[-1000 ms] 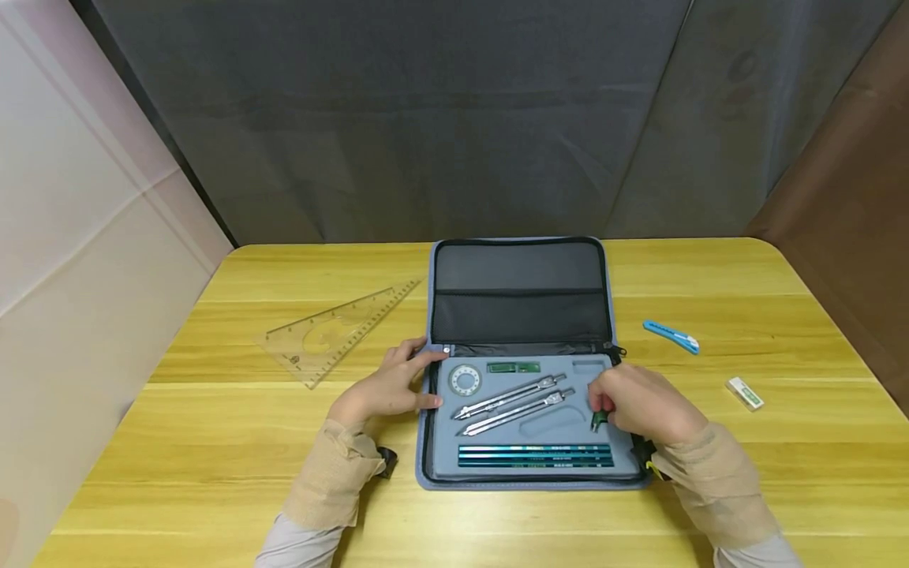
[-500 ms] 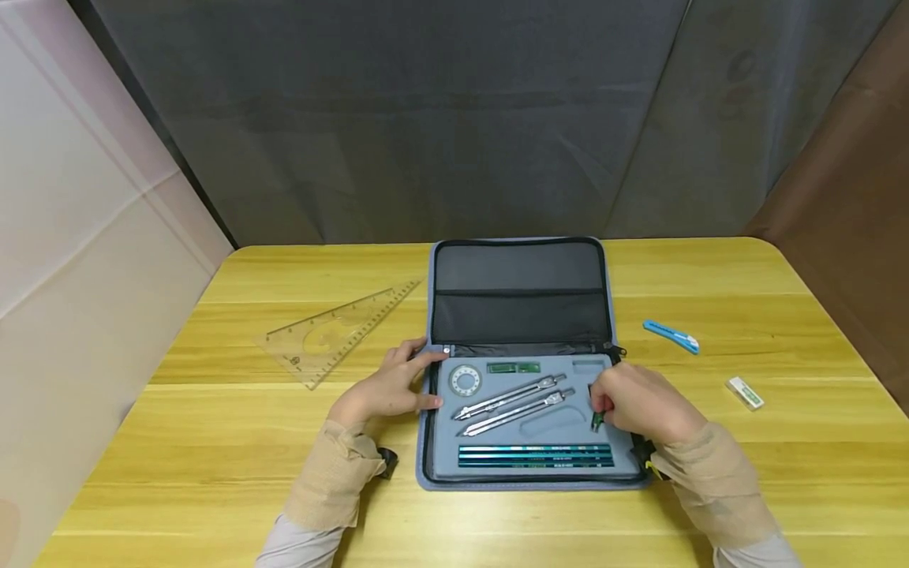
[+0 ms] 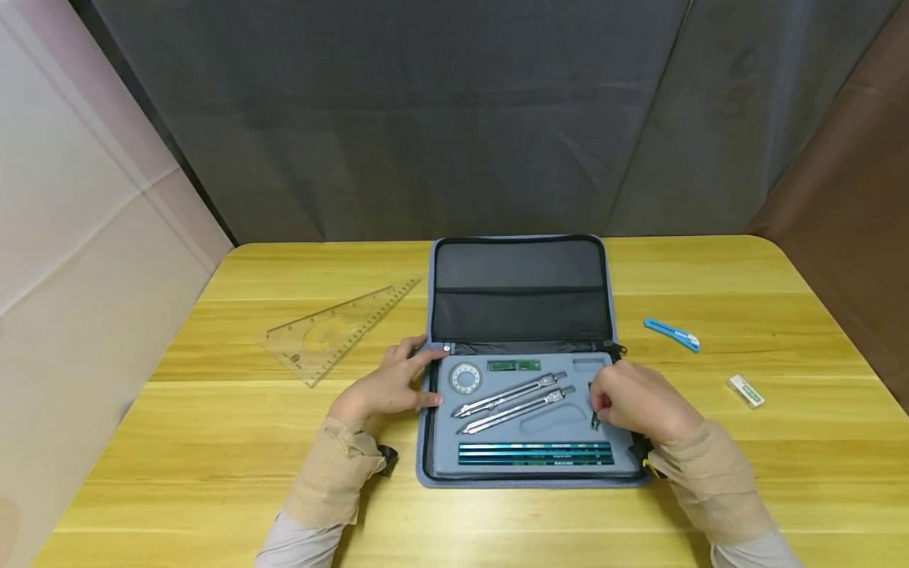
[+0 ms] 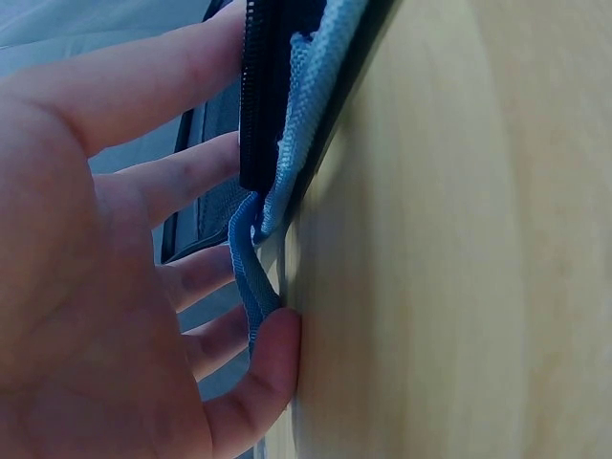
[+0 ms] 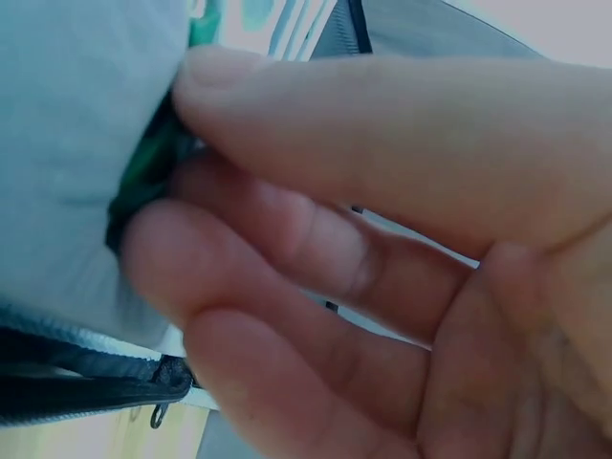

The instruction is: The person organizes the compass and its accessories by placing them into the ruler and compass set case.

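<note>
An open blue-grey zip case (image 3: pixel 428 410) lies on the yellow wooden table (image 3: pixel 213 442). Its foam tray holds two metal compasses (image 3: pixel 511 402), a small round protractor (image 3: pixel 465 379), a green lead box (image 3: pixel 514 366) and three teal pencils (image 3: pixel 534 454). My left hand (image 3: pixel 387 386) rests flat on the case's left edge (image 4: pixel 287 143), fingers straight. My right hand (image 3: pixel 635 402) pinches a small dark green piece (image 3: pixel 595 418) (image 5: pixel 143 177) between thumb and curled fingers at the right side of the tray.
A clear set square (image 3: pixel 334 327) lies left of the case. A blue utility knife (image 3: pixel 671 334) and a white eraser (image 3: pixel 745 391) lie to the right. A grey curtain hangs behind the table, and a pale wall stands on the left.
The right hand has shifted slightly with the green piece, which now sits lower against the foam. The left hand has not moved.
</note>
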A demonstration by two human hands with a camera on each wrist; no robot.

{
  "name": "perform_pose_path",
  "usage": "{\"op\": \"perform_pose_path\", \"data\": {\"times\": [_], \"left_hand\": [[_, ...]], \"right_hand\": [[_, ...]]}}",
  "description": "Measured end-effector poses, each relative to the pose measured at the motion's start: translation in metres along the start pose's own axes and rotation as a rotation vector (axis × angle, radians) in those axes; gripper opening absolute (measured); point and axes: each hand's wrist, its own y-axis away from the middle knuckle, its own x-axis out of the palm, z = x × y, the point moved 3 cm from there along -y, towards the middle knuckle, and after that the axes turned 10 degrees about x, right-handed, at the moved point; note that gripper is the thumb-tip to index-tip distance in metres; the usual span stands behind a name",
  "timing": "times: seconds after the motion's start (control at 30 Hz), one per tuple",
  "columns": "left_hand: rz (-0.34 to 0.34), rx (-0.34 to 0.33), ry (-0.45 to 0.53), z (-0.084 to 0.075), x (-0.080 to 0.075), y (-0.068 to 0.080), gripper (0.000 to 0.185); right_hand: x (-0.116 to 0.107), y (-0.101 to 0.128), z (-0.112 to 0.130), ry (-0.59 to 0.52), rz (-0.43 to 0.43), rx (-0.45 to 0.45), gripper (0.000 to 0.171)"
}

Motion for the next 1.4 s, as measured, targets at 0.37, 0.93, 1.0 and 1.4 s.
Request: {"op": "perform_pose_path", "data": {"times": [0.37,0.93,1.0,1.4], "left_hand": [[0.0,-0.003,0.003,0.0,-0.001,-0.001,0.061],[-0.002,0.005,0.013,0.0,0.001,-0.002,0.06],[-0.004,0.007,0.015,0.0,0.0,-0.002,0.06],[-0.006,0.01,0.004,0.001,0.001,-0.001,0.061]], "right_hand": [[0.002,-0.003,0.003,0.027,-0.07,0.054,0.031],[0.001,0.0,-0.003,-0.031,0.092,0.003,0.024],[-0.001,0.001,-0.004,-0.041,0.095,-0.006,0.026],[-0.027,0.011,-0.024,-0.014,-0.052,0.039,0.013]]}}
